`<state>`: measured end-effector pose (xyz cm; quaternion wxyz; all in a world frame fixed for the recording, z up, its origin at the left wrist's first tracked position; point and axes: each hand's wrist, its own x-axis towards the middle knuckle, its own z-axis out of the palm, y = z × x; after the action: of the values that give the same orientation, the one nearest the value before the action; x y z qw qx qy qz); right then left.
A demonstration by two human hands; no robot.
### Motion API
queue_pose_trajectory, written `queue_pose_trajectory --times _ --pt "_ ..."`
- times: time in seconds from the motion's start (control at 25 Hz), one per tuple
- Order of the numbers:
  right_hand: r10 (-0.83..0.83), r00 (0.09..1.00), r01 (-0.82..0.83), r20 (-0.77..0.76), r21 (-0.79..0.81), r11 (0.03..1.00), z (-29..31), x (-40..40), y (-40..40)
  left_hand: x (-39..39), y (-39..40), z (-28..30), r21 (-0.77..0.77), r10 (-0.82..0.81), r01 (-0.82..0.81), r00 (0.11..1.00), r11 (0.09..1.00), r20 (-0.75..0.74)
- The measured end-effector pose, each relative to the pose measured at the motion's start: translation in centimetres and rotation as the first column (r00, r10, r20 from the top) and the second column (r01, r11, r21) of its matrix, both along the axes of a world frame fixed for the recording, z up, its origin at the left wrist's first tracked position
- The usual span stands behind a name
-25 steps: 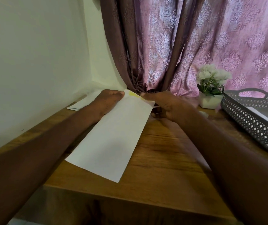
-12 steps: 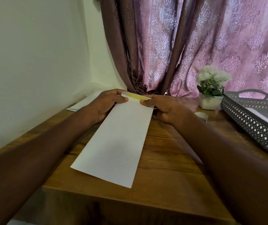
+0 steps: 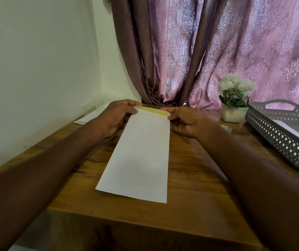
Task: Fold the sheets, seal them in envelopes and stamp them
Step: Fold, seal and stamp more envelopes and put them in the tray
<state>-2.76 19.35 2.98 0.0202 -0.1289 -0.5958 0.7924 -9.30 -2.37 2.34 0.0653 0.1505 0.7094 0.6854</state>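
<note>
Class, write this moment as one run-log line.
step: sealing | left hand: pinches envelope top corner | right hand: pinches other corner | flap: up, yellow strip showing | envelope: on table

The frame's right edge cuts off the basket.

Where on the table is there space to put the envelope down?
Bare wood shows on the table between the envelope and the grey basket, and along the near edge below the envelope. It is crowded at the back, where the left hand, right hand, flower pot and the papers by the wall sit.
</note>
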Motion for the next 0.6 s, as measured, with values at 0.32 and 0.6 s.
queue_pose_trajectory --times 0.32,0.6 --pt "-0.023 1.000 0.024 -0.020 0.036 0.999 -0.4 -0.2 -0.3 0.4 0.4 -0.2 -0.029 0.012 -0.013 0.999 0.999 -0.035" --pt "0.009 0.997 -0.001 -0.073 0.103 0.995 -1.4 -1.6 -0.4 1.2 0.4 0.0 -0.002 0.000 0.000 1.000 1.000 -0.014"
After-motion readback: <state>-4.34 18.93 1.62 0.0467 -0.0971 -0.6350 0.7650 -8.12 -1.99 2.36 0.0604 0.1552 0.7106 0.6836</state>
